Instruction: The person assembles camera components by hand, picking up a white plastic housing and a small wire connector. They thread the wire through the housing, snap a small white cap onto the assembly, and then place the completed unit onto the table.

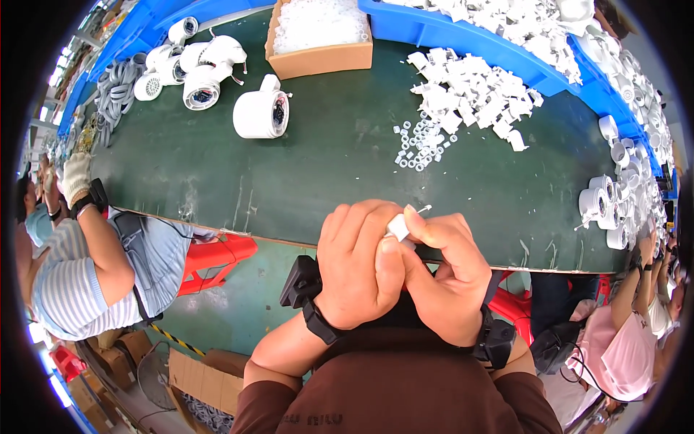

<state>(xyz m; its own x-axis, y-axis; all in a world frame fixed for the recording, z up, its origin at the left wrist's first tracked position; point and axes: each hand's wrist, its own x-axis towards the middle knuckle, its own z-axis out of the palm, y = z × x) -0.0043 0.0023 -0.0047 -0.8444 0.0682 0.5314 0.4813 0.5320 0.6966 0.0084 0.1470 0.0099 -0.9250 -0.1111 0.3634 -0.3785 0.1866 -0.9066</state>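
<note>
Both hands meet just above the near edge of the green table. My left hand (359,253) is closed, its fingers curled and its thumb pressed to a small white plastic piece (397,228). My right hand (450,271) pinches at the same piece from the other side, index finger and thumb on it. A thin white tip sticks out beside the right index finger. The fingers hide most of whatever lies between the palms. Beyond the hands lie a scatter of small clear rings (421,145) and a heap of white plastic pieces (473,94).
A white round housing with wires (260,114) stands left of centre, more housings (194,65) behind it. Grey rings (118,90) are piled far left. A cardboard box (322,64) holds small translucent parts. Blue bins (448,32) line the back. Co-workers sit on both sides.
</note>
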